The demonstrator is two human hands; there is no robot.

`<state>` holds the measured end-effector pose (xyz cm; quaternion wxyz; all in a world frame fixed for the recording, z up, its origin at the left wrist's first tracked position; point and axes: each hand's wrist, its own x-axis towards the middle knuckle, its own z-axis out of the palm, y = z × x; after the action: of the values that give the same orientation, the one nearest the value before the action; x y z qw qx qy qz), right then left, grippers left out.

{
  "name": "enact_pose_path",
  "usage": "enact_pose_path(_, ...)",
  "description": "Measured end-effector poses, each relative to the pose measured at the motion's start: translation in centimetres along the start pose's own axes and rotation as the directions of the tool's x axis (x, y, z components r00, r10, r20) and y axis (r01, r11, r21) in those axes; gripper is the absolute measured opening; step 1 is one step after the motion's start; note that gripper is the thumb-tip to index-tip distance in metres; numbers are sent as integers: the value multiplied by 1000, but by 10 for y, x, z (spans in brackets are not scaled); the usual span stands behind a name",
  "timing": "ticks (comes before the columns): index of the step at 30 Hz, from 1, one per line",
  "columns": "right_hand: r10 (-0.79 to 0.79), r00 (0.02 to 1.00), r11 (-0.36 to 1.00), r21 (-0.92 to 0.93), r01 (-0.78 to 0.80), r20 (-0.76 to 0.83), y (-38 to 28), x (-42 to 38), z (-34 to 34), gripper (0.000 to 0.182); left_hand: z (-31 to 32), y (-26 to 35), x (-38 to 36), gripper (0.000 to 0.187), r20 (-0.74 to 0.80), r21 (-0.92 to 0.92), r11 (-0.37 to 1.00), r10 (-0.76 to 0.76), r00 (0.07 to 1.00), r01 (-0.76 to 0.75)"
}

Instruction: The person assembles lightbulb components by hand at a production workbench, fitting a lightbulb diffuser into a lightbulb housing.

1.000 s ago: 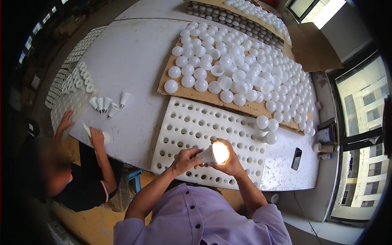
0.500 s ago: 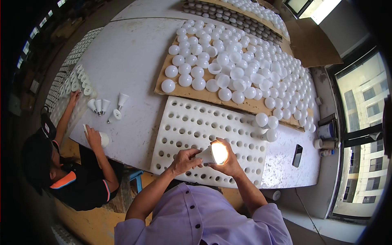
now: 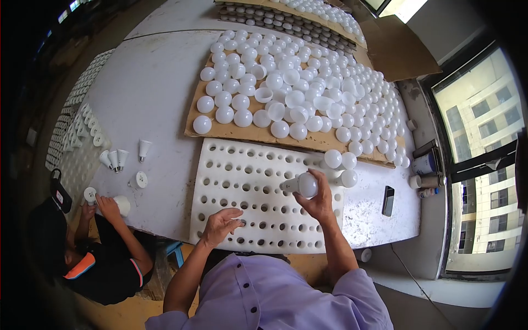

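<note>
Left hand [image 3: 221, 226] hangs above the near part of the white foam tray [image 3: 256, 197], fingers loosely curled and parted, with nothing visible in its grasp. Right hand [image 3: 318, 202] is wrapped partway round the dome of a bulb [image 3: 307, 185], thumb and fingers on opposite sides. The bulb is over the tray's right half, its base toward the left; I cannot tell whether that base touches the foam.

Half a second ago the bulb was glowing between both hands; now it is dark and the right hand alone has it, which suggests the lighting of this one is over.

Leftmost, a co-worker's hand [image 3: 108, 209] is beside a white disc [image 3: 89, 194]. Next come white housings [image 3: 121, 159], upright or tipped on the table [image 3: 170, 99]. Farther right, loose white domes [image 3: 240, 102] crowd a cardboard sheet [image 3: 193, 125] beyond the tray. A phone [image 3: 388, 201] lies at the right, its screen dark. Past it stands a container with a blue label [image 3: 423, 164] (any lettering is too small to read), and no brand is legible anywhere.
</note>
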<state>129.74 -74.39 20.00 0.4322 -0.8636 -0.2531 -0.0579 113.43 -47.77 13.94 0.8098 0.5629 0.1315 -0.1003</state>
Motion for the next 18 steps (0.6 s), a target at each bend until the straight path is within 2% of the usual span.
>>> enact_pose_path(2, -17, 992, 969, -247, -14, -125, 30, 26, -18, 76, -19, -10, -2, 39, -36, 21, 1000, -12, 999, 13)
enact_pose_path(3, -15, 992, 968, -250, -16, -125, 41, 37, -21, 76, -24, -13, -4, 37, -78, 42, 999, -26, 997, 29)
enact_pose_path(5, -10, 1000, 848, -529, -4, -24, 62, 56, -21, 73, -27, -13, -4, 34, -110, 50, 998, -26, 994, 32)
enact_pose_path(6, -16, 1000, 849, -529, 2, -22, 72, 60, -16, 73, -31, -12, -4, 32, -146, 59, 998, -25, 989, 34)
enact_pose_path(8, 61, 993, 754, -657, 19, 98, 87, 70, -5, 74, -41, -15, -8, 30, -188, 58, 998, -19, 982, 31)
enact_pose_path(9, 107, 989, 701, -714, 1, 107, 76, 75, -5, 73, -47, -15, -9, 29, -222, 59, 998, -16, 975, 30)
enact_pose_path(10, 100, 989, 700, -714, 7, 109, 73, 82, -6, 73, -56, -13, -12, 29, -226, 57, 998, -11, 974, 25)
enact_pose_path(12, 41, 999, 784, -620, -38, -9, 72, 97, -10, 67, -78, -8, -21, 28, -327, 122, 993, 46, 944, -7)
enact_pose_path(13, 58, 998, 846, -529, -64, -28, 68, 113, -13, 62, -89, -9, -24, 26, -411, 161, 986, 97, 907, -33)
enact_pose_path(14, 19, 1000, 877, -479, -26, -20, 63, 130, -13, 59, -105, -15, -24, 26, -525, 178, 984, 95, 846, 0)
enact_pose_path(16, -58, 998, 831, -552, 70, 40, 54, 163, -2, 64, -143, -26, -19, 26, -646, 343, 937, 290, 706, -71)
enact_pose_path(17, -62, 993, 801, -588, 112, 104, 57, 178, 5, 69, -157, -13, -21, 29, -700, 388, 922, 302, 647, -11)
enact_pose_path(18, 10, 991, 785, -615, 77, 137, 59, 189, 14, 69, -167, 2, -17, 32, -749, 422, 905, 317, 582, 50)
